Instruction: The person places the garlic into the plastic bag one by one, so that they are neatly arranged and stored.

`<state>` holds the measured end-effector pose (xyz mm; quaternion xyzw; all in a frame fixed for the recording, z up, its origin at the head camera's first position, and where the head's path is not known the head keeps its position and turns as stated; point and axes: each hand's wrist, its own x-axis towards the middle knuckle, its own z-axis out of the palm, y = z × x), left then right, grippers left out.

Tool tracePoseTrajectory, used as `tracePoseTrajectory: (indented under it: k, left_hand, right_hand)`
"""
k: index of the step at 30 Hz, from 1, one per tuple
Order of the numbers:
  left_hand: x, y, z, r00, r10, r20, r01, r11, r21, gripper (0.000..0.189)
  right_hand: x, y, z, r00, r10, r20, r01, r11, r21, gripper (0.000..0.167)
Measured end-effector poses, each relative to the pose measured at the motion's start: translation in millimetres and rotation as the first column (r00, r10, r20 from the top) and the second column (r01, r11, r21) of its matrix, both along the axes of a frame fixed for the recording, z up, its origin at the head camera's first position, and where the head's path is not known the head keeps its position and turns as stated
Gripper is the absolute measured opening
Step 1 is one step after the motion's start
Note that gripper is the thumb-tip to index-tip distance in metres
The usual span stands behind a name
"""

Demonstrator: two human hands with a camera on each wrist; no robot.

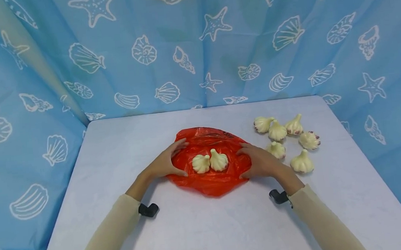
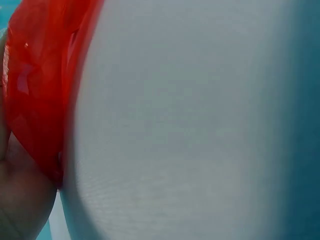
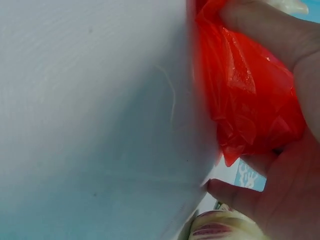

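Note:
A red plastic bag point(image 1: 217, 187) lies crumpled on the white table, with two garlic bulbs point(image 1: 219, 160) side by side on its middle. At the bag's left side, my left hand point(image 1: 163, 162) curves its fingers and thumb round the edge. Opposite it, my right hand point(image 1: 260, 160) grips the right side of the bag. Close up in the right wrist view, the thumb point(image 3: 272, 27) lies on the red plastic, which bunches between it and the fingers. Red plastic also rests against the palm in the left wrist view; most of those fingers are hidden there.
Several more garlic bulbs point(image 1: 302, 162) lie on the table to the right of the bag, the nearest just beyond my right hand. The white table point(image 1: 123, 133) ends at a blue curtain point(image 1: 186, 36) with white shell prints, at the back and sides.

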<state>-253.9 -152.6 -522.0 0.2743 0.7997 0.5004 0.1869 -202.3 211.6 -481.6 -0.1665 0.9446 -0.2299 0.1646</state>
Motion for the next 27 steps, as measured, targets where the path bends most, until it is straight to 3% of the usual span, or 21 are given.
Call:
tracePoseTrajectory:
  k: [4, 10, 13, 17, 19, 22, 27]
  left_hand:
    - [1.4, 0.5, -1.3, 0.999, -0.021, -0.027, 0.02, 0.998, -0.052, 0.111]
    - [1.4, 0.3, -1.4, 0.999, -0.018, -0.029, 0.017, 0.999, -0.031, 0.111]
    - [1.8, -0.1, -0.7, 1.0, -0.012, -0.024, 0.011, 1.0, -0.01, 0.11]
    - [2.7, -0.7, 0.5, 1.0, -0.003, -0.021, 0.003, 1.0, 0.011, 0.107]
    - [2.8, -0.7, 0.9, 1.0, 0.005, -0.017, -0.004, 1.0, 0.02, 0.107]
    - [2.6, -0.2, 0.3, 1.0, 0.01, -0.017, -0.01, 0.999, 0.031, 0.108]
    - [4.1, 1.3, 0.2, 1.0, 0.007, -0.02, -0.006, 0.999, 0.039, 0.108]
  right_hand:
    - [1.6, 2.3, 1.9, 0.999, 0.009, -0.036, -0.012, 0.997, -0.072, 0.067]
    - [-1.1, 6.7, 13.4, 0.988, -0.004, -0.157, -0.03, 0.976, -0.218, 0.06]
    - [-4.8, 9.8, 30.3, 0.971, -0.067, -0.231, -0.009, 0.95, -0.311, 0.056]
    - [-17.4, 20.2, 59.7, 0.929, -0.221, -0.295, 0.089, 0.911, -0.404, 0.044]
    - [-27.7, 29.7, 71.4, 0.904, -0.29, -0.313, 0.151, 0.904, -0.399, 0.039]
    - [-44.6, 48.8, 75.6, 0.873, -0.343, -0.346, 0.222, 0.913, -0.344, 0.037]
    - [-59.3, 77.7, 58.3, 0.872, -0.375, -0.315, 0.312, 0.921, -0.233, 0.042]
